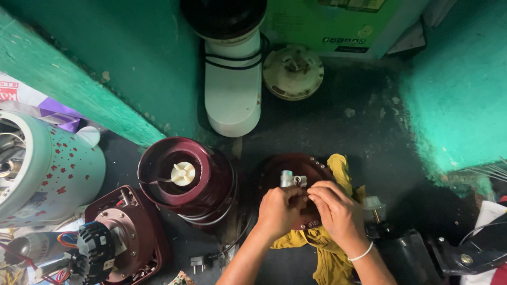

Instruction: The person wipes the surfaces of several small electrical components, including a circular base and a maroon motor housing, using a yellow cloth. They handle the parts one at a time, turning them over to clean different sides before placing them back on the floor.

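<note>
My left hand (pixel 279 210) and my right hand (pixel 338 211) meet over a round maroon base plate (pixel 274 171) that rests on a yellow cloth (pixel 340 168). Both pinch at a small silver metal fitting (pixel 292 180) standing up from the plate's middle. The fingertips of the two hands touch each other just below the fitting. A white band circles my right wrist. The lower half of the plate is hidden under my hands.
A maroon mixer body (pixel 187 179) with a white coupler stands to the left. Lower left lies an opened maroon housing with a motor (pixel 113 243). A white appliance with red stars (pixel 50 169), a white cylinder (pixel 232 95), a cream disc (pixel 293 71), green walls.
</note>
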